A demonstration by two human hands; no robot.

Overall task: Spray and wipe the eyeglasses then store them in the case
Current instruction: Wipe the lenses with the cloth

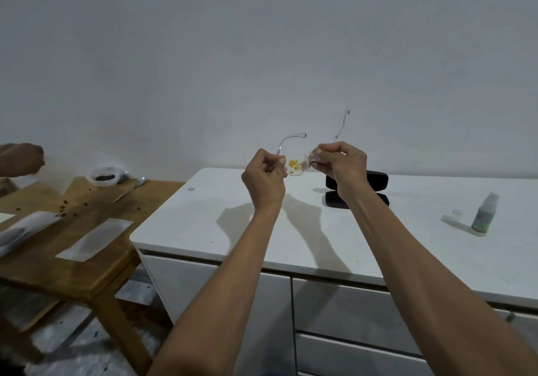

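On the wooden side table (96,247) at far left, another person's hand (21,158) works over paper sheets, apart from the task. Further right, the left hand (263,179) pinches one end of the eyeglasses (297,166), and the right hand (339,161) pinches the other, so both hands grasp the clear frame, lifted above the white cabinet top (233,224), probably to inspect the lens (yellow specks show on or through it). The frame's long axis runs left to right between the hands; both temples are unfolded, pointing up and away toward the wall. The black case (375,177) lies open behind the right wrist, ready for storing. The spray bottle (484,214) stands upright far right, its cap (457,212) beside it.
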